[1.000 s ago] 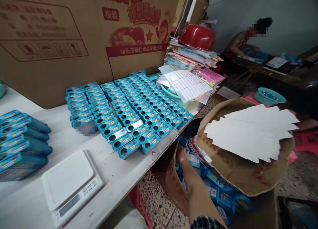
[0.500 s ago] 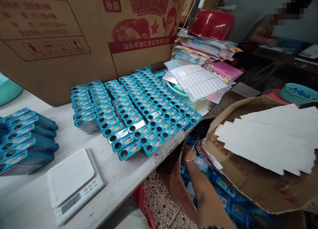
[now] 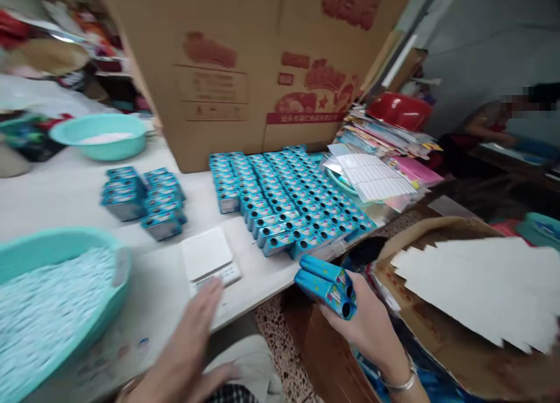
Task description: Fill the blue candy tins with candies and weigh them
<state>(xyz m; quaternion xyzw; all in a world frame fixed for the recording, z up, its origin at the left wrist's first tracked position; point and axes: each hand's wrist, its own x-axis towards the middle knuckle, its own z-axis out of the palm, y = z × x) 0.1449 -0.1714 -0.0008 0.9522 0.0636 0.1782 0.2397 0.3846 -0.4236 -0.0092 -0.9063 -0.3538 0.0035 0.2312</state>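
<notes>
My right hand [image 3: 371, 324] is lifted beside the table's front edge, closed round two blue tins [image 3: 326, 284] stacked together. My left hand [image 3: 188, 350] hovers low over the table's near edge, fingers stretched flat and somewhat blurred, close to the small white scale [image 3: 209, 258]. Rows of matching blue tins [image 3: 293, 202] cover the white table [image 3: 56, 196] in front of a big cardboard box [image 3: 262, 65]. A smaller group of blue tins [image 3: 142, 199] stands to the left.
A teal basin [image 3: 65, 274] of pale pieces sits near left, another teal basin [image 3: 98, 135] farther back. An open carton [image 3: 437, 286] with white card strips [image 3: 485, 286] stands on the floor at right. Paper stacks and a red bowl [image 3: 398, 111] lie behind; another person [image 3: 485, 126] sits far right.
My right hand has come up out of the floor carton holding two blue tins. My left hand has entered view near the scale. The view has swung left, showing the basins.
</notes>
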